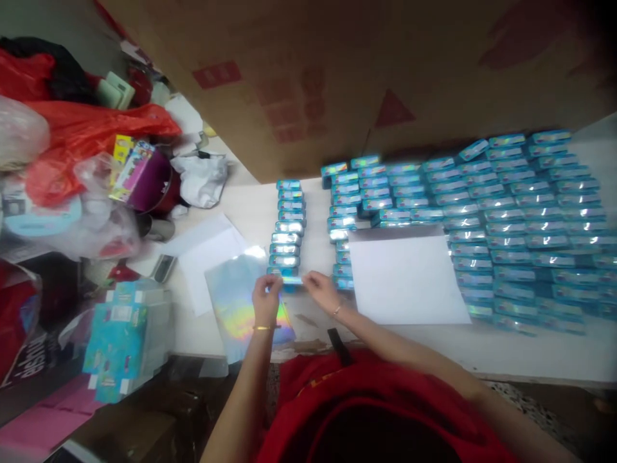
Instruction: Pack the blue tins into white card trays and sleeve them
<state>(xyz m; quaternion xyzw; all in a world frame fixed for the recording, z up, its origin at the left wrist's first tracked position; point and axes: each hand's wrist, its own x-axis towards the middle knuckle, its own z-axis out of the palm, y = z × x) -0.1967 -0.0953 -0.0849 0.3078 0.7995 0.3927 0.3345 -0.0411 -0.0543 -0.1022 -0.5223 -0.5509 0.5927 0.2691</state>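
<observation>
Between my two hands a small shiny sticker strip [292, 280] is stretched flat at the front end of a column of small blue boxes [284, 260]. My left hand [267, 299] pinches its left end, and the fingertips of my right hand [318, 289] close on its right end. Whether the strip touches the nearest box cannot be made out. Under and beside my left hand lies a silvery, rainbow-coloured sheet [231, 296]. A white sheet of paper [407, 276] rests to the right of my right hand, partly over other boxes.
Many rows of blue boxes [511, 241] cover the table's right side. A large cardboard carton [308, 77] stands along the back. White papers [212, 244], plastic bags [96, 122] and a stack of flattened blue cartons [120, 334] are on the left.
</observation>
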